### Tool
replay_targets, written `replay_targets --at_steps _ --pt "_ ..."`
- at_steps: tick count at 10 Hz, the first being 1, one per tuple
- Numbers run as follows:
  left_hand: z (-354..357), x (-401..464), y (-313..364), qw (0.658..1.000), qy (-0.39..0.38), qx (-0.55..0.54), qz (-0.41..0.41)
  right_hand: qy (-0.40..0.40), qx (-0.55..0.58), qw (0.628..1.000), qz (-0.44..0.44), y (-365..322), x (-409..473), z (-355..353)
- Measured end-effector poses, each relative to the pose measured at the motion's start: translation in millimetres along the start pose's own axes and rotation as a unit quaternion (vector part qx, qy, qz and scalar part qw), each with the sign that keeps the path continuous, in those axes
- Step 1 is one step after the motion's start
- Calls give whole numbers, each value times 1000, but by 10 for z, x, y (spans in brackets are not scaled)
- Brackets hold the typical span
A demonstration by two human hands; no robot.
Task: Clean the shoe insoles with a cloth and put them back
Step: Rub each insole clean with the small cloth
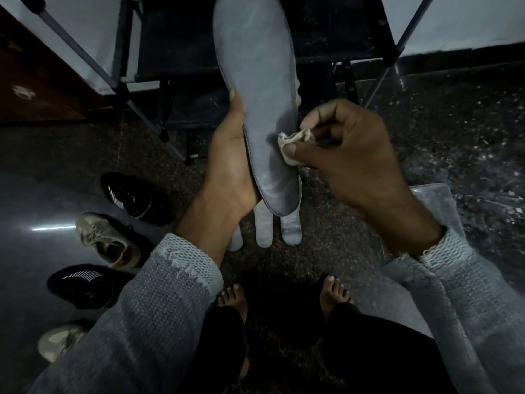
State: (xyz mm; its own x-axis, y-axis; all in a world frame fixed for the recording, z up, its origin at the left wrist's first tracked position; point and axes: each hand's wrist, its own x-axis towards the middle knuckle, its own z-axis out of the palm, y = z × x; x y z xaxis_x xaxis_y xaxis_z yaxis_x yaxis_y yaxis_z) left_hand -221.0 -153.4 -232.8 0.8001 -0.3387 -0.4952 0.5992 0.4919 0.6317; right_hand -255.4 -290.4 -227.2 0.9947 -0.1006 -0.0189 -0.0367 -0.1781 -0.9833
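Observation:
My left hand grips a stack of grey insoles by their lower half. The top insole faces me and stands almost upright, toe end up. Heel ends of other insoles stick out below my palm. My right hand pinches a small crumpled beige cloth and presses it against the right edge of the top insole near its heel.
On the floor at the left lie two black shoes with white stripes and two beige sneakers. A dark metal-framed rack stands ahead. A clear plastic sheet lies at the right. My bare feet stand below.

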Motion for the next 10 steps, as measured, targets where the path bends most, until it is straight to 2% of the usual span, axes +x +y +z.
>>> replay_targets --at_steps 2,3,4,5,6,7,8,9,10 --pt "186 -161 -29 994 73 71 -35 58 15 998 -12 -12 27 -9" --pt "280 -233 -46 994 93 48 -38 58 -4 998 -29 -9 17 -5" --pt "289 -187 -27 994 104 -1 -24 59 -81 993 -62 -4 -14 -1" --pt "237 -154 -36 995 95 -19 -6 29 -146 985 -88 -37 -51 19" --pt "165 -108 -43 998 65 -18 3 -30 -127 987 -98 -100 -100 105" --pt "151 -80 -56 998 28 -44 27 -32 -142 981 -125 -130 -117 173" --pt "134 -38 -73 998 61 -20 23 17 -181 973 -143 -109 -90 136" --pt "41 -34 -57 999 29 6 17 0 -198 969 -147 -115 -79 90" --pt "47 -60 -28 999 13 -41 26 -83 -150 977 -127 -146 -92 106"
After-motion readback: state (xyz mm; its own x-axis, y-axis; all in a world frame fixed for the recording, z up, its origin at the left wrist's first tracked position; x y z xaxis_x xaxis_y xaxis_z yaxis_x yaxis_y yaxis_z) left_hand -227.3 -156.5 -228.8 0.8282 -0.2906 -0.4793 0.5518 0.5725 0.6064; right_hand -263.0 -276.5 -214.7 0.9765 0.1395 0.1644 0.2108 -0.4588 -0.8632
